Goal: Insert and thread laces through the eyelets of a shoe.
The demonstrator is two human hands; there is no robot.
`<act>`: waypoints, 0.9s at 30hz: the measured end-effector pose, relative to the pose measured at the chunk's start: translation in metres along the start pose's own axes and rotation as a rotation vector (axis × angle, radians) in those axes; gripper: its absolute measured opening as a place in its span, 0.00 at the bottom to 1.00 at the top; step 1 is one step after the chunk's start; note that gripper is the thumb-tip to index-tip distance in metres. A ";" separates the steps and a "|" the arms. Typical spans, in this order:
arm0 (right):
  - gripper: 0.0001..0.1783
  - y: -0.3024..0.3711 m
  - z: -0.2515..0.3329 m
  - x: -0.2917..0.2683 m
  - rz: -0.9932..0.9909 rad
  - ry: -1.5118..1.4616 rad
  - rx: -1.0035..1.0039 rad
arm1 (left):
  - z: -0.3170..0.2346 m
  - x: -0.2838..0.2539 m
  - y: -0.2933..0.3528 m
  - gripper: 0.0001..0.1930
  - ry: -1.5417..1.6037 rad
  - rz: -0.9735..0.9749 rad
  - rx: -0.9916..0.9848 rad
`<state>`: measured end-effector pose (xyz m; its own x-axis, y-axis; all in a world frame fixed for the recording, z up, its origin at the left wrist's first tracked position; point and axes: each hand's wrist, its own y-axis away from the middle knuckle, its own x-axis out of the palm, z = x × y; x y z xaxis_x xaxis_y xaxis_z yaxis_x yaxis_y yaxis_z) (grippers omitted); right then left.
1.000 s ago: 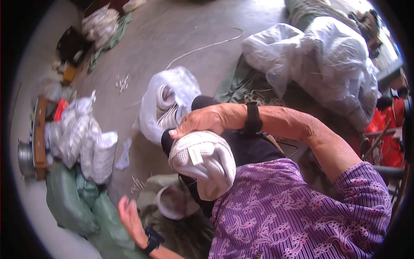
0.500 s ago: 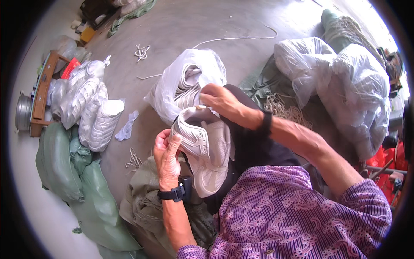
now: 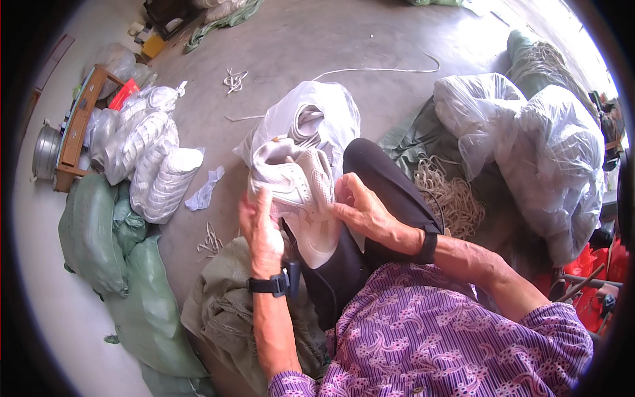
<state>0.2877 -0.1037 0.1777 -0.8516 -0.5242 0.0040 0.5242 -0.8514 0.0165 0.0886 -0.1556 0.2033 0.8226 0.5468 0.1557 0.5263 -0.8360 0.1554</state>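
Observation:
A white sneaker upper with beige mesh sits tilted over my lap, its collar facing away from me and its toe toward me. My left hand grips its left side, thumb on the outside, with the other fingertips smeared by motion. At the upper's right edge my right hand is closed, thumb and fingers pinching the side by the tongue. Just beyond it, a clear plastic bag holds a nested stack of similar white pieces. My black-trousered knee is beside the bag.
Bagged stacks of white pieces and green sacks lie to the left by a wooden frame. Large filled plastic bags stand at the right, beside a heap of pale cord. A brown cloth sack lies near my left forearm.
My right hand has come down from the collar to the upper's right side. The upper has turned and shifted slightly away from me. The whole view has also shifted a little.

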 end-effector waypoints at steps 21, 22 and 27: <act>0.17 -0.004 0.024 0.010 0.561 -1.047 0.583 | -0.020 -0.012 0.008 0.29 0.607 0.148 -0.076; 0.17 -0.007 0.025 0.010 0.565 -1.047 0.582 | -0.019 -0.009 0.009 0.30 0.540 0.166 -0.066; 0.16 -0.022 0.044 -0.006 0.311 -1.139 0.274 | 0.003 -0.020 0.020 0.29 0.261 0.211 -0.254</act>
<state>0.2811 -0.0813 0.2217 -0.2781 -0.2739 0.9207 0.8061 -0.5877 0.0686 0.0830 -0.1831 0.2005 0.8076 0.3851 0.4467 0.2553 -0.9110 0.3239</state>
